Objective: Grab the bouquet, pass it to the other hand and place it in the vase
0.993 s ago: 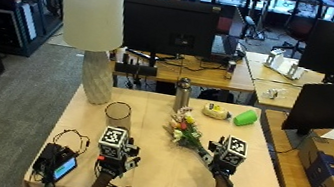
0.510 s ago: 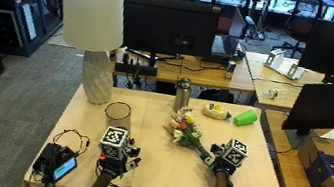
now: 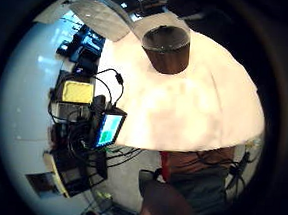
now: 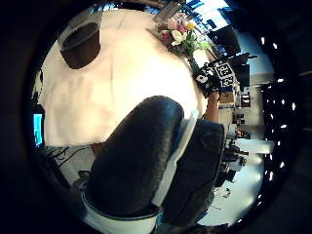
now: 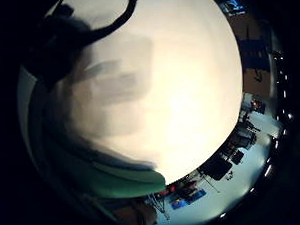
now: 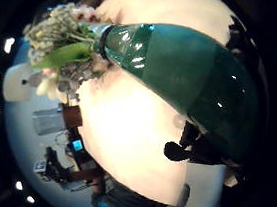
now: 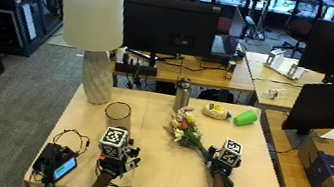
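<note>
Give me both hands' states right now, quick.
Left hand: holds nothing; whether its fingers are open cannot be told.
Right hand: holding the bouquet by its green wrapped stem.

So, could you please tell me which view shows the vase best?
The outside view: the vase stands whole and upright on the table beside the lamp. Both left palm views show it smaller. The right palm views miss it.
</note>
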Demonstrator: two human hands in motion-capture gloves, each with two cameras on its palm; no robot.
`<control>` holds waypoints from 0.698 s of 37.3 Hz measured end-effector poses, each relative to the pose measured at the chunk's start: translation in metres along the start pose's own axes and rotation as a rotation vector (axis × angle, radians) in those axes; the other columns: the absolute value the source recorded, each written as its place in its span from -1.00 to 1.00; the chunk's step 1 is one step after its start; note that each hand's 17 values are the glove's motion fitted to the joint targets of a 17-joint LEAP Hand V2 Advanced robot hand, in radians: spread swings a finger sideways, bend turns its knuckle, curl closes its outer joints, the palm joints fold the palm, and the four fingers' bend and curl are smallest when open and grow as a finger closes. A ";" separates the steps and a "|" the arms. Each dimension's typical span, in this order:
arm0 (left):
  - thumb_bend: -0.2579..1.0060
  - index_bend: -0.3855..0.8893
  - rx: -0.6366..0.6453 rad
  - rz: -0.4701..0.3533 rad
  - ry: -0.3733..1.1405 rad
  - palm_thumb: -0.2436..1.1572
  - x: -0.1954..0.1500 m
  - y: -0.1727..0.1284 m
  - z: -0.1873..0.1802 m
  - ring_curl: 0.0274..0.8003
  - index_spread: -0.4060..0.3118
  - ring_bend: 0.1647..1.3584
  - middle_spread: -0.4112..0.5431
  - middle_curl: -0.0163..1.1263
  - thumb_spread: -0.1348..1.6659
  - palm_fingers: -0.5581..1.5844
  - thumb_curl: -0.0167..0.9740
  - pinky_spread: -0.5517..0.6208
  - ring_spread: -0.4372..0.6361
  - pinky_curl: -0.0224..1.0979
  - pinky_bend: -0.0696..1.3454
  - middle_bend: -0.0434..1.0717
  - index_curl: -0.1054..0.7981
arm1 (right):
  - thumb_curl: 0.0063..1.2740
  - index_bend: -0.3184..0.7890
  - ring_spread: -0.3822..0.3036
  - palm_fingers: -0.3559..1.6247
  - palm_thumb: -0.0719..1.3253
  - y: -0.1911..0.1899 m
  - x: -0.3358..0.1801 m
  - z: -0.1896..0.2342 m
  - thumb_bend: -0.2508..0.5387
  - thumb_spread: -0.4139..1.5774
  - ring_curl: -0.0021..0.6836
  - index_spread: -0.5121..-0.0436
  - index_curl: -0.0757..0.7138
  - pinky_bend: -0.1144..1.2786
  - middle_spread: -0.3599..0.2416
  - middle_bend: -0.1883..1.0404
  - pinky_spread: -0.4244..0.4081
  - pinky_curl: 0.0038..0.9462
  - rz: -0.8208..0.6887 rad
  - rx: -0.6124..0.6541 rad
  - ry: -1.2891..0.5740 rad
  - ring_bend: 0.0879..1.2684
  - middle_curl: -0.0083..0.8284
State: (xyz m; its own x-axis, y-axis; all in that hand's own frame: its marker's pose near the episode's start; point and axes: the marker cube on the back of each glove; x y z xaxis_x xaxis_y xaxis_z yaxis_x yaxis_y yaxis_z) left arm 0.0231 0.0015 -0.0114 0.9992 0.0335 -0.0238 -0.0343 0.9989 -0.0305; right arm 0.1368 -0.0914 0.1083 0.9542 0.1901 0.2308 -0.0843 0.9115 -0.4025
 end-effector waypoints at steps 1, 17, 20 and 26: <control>-0.69 -0.21 0.003 0.003 -0.001 -0.77 -0.001 -0.001 0.001 -0.40 -0.03 -0.30 0.23 -0.36 0.26 -0.38 -0.69 0.73 0.59 -0.37 -0.14 -0.54 -0.27 | -0.32 0.34 0.28 -0.05 0.30 0.000 0.002 -0.001 0.09 0.45 -0.30 -0.09 -0.10 -0.24 0.02 -0.35 0.61 -0.41 0.017 0.019 0.032 -0.68 -0.28; -0.69 -0.21 0.023 0.012 0.014 -0.77 0.003 -0.003 -0.001 -0.39 -0.03 -0.29 0.23 -0.35 0.26 -0.38 -0.69 0.72 0.59 -0.36 -0.11 -0.53 -0.27 | -0.21 -0.26 -0.44 0.77 0.33 -0.006 0.033 -0.020 -0.32 0.25 0.37 0.01 -0.13 -0.06 -0.37 0.22 -0.58 -0.21 0.248 0.337 0.323 0.22 0.15; -0.70 -0.21 0.017 0.010 0.012 -0.77 0.002 -0.002 -0.001 -0.39 -0.03 -0.29 0.23 -0.35 0.26 -0.38 -0.69 0.72 0.59 -0.35 -0.11 -0.53 -0.28 | -0.16 -0.20 -0.46 0.77 0.39 -0.013 0.032 -0.019 -0.34 0.17 0.43 0.04 -0.10 -0.03 -0.39 0.26 -0.65 -0.19 0.220 0.380 0.292 0.27 0.19; -0.70 -0.21 -0.005 0.007 0.034 -0.77 0.005 0.003 -0.003 -0.39 -0.03 -0.29 0.23 -0.35 0.26 -0.39 -0.70 0.72 0.59 -0.35 -0.11 -0.53 -0.28 | -0.07 -0.12 -0.49 0.74 0.52 -0.012 0.034 -0.018 -0.37 -0.01 0.45 0.06 -0.03 0.01 -0.42 0.29 -0.72 -0.15 0.238 0.374 0.275 0.28 0.22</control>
State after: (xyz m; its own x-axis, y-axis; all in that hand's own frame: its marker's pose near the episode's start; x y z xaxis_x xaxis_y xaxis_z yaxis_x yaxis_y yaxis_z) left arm 0.0280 0.0049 -0.0151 0.9976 0.0394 -0.0575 -0.0415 0.9985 -0.0356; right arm 0.1752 -0.1018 0.1051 0.9319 0.3514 -0.0898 -0.3573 0.9321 -0.0597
